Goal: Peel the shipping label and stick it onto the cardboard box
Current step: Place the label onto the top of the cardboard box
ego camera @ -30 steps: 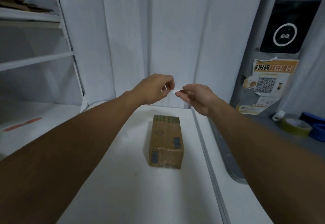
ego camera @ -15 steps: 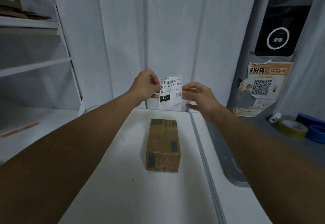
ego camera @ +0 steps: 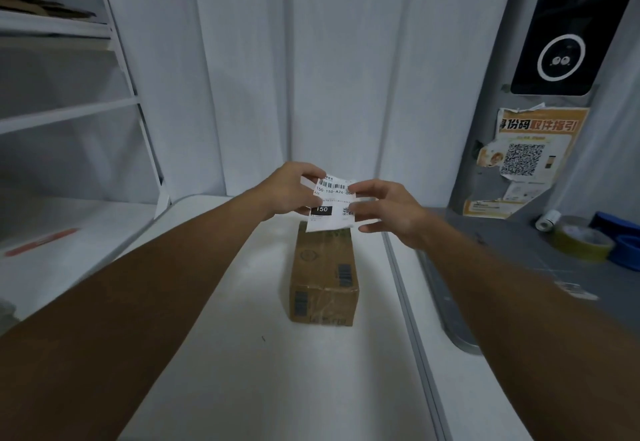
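Now we pinch the shipping label (ego camera: 331, 205) between left hand (ego camera: 289, 191) and right hand (ego camera: 388, 213), both grips clenched on it, above the cardboard box (ego camera: 323, 276) at 6 o'clock.

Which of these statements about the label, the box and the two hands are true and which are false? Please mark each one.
1. Both hands hold the shipping label: left hand on its left edge, right hand on its right. True.
2. The label is already stuck on the cardboard box. False: it is held in the air above the box's far end.
3. The box lies on the white table. True.
4. The tape rolls stand left of the box. False: they are at the far right.
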